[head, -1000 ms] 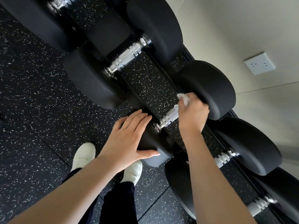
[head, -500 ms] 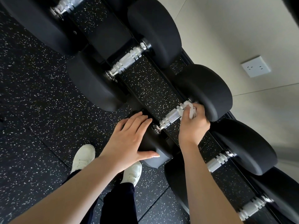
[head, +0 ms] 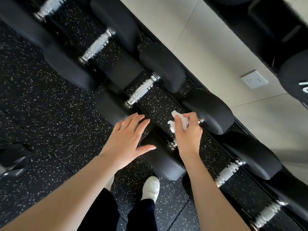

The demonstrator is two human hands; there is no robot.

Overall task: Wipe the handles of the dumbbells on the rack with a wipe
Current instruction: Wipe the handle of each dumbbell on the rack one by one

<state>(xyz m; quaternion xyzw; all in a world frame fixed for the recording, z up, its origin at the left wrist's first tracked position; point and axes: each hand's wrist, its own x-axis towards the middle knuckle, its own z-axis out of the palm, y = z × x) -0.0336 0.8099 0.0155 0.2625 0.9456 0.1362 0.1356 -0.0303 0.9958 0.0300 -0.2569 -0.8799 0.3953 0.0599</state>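
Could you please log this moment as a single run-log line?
step: wiping handle | right hand: grips wipe on dumbbell handle | left hand: fingers straight over near dumbbell head | handle mostly hidden

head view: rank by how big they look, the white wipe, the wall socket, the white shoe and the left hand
1. left hand, clearly the largest, though it sits nearest the camera
2. white shoe
3. wall socket and white wipe: too alike to rank, since the wipe is crumpled and partly hidden in the right hand
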